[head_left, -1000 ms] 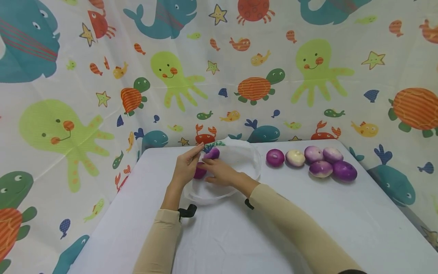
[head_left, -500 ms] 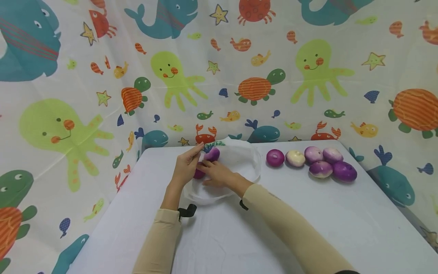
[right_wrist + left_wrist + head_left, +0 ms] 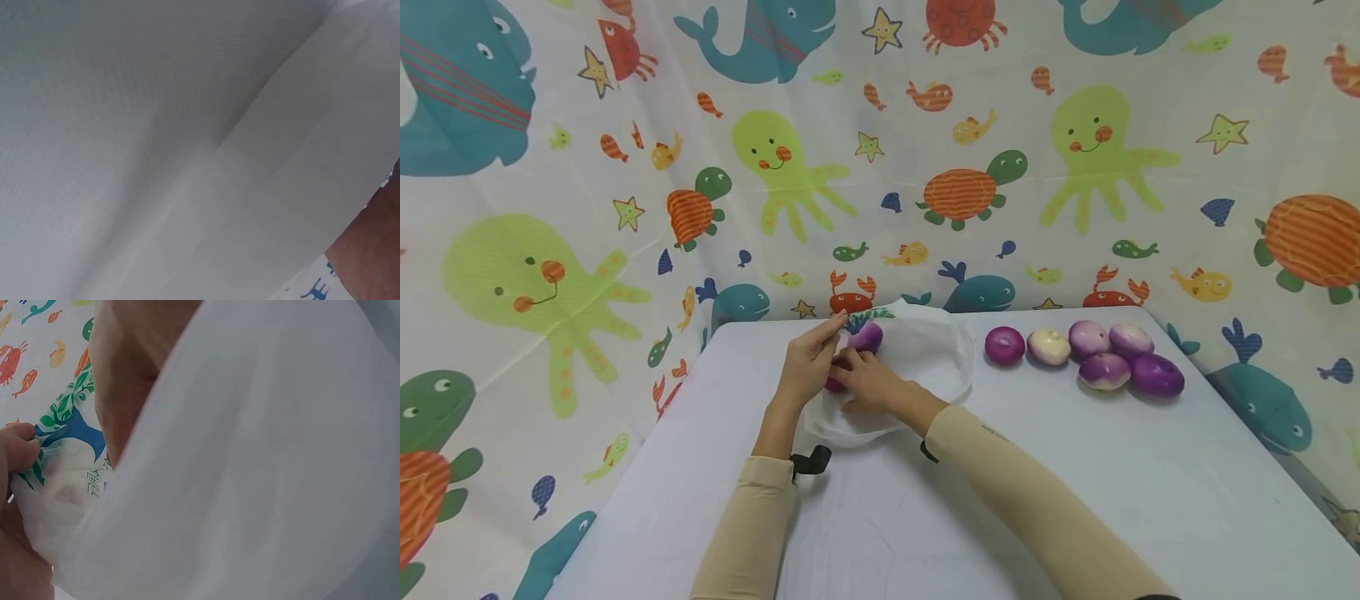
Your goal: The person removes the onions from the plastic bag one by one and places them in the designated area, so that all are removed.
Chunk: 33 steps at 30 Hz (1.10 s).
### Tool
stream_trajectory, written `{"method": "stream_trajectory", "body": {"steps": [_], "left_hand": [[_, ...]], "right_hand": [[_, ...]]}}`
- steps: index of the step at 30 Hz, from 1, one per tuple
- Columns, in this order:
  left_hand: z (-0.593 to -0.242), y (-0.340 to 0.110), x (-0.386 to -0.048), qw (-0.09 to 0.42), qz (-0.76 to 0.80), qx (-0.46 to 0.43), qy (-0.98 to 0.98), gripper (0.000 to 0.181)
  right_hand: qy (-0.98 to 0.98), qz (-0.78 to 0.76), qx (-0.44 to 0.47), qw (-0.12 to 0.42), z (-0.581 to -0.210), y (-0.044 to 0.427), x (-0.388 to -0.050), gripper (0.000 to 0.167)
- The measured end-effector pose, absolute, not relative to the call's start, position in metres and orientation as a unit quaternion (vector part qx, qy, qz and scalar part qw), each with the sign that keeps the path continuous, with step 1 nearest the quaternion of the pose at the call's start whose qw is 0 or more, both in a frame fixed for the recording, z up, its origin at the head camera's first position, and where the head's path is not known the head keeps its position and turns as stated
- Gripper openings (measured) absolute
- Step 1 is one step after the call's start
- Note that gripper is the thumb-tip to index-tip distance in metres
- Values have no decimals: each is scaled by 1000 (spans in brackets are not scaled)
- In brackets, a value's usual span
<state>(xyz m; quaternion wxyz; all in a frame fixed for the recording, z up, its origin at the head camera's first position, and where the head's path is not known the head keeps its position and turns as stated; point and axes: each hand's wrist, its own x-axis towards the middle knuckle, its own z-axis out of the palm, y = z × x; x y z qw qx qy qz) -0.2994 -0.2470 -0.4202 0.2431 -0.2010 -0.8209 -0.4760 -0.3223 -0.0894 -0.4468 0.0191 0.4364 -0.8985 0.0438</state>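
Observation:
A white plastic bag (image 3: 917,358) with a green leaf print lies spread wide on the table. My left hand (image 3: 807,362) holds the bag's left edge; in the left wrist view, thumb and fingers (image 3: 19,450) pinch the printed plastic. Inside the bag, my right hand (image 3: 876,379) has its fingers curled over a red onion (image 3: 833,384), mostly covered by the hands. Another purple onion (image 3: 868,337) sits just beyond the fingers, near the printed side. The right wrist view shows mainly white plastic and part of the right hand (image 3: 369,244), its fingertips hidden.
To the right of the bag, a red onion (image 3: 1004,346), a pale onion (image 3: 1048,347) and a cluster of several purple and white onions (image 3: 1105,371) lie on the white table (image 3: 925,517). A sea-animal curtain (image 3: 880,167) rises behind the table.
The right hand has shifted slightly left and its fingers have drawn in over the near onion in the bag. The left hand has stayed at the bag's edge.

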Motion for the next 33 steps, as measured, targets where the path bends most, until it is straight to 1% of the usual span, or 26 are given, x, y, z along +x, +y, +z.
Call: {"method": "stream_trajectory", "body": {"steps": [3, 6, 10, 14, 17, 23, 28, 31, 33], "left_hand": [[-420, -247, -300, 246, -477, -204, -819, 39], [-422, -247, -301, 248, -479, -210, -815, 38], [-423, -248, -302, 248, -476, -211, -817, 36], [-421, -247, -300, 247, -473, -204, -821, 37], [-420, -247, -299, 247, -473, -203, -821, 38], [-420, -247, -300, 245, -477, -205, -819, 39], [-421, -247, -301, 244, -484, -212, -813, 38], [-422, -248, -301, 245, -487, -218, -809, 38], [-422, -248, -302, 245, -488, -221, -808, 37]], "right_hand": [[-902, 51, 428, 12, -447, -89, -323, 80], [-902, 59, 429, -1, -450, -89, -325, 87], [-894, 62, 443, 0, -452, -90, -326, 92], [-892, 59, 447, 18, -452, -91, -326, 86], [-896, 61, 439, 22, -450, -91, -325, 82], [-899, 66, 433, 16, -450, -91, -326, 85], [-896, 57, 440, 24, -454, -91, -326, 74], [-897, 54, 439, 11, -454, -91, -326, 70], [-899, 58, 434, -6, -454, -91, -326, 71]]}}
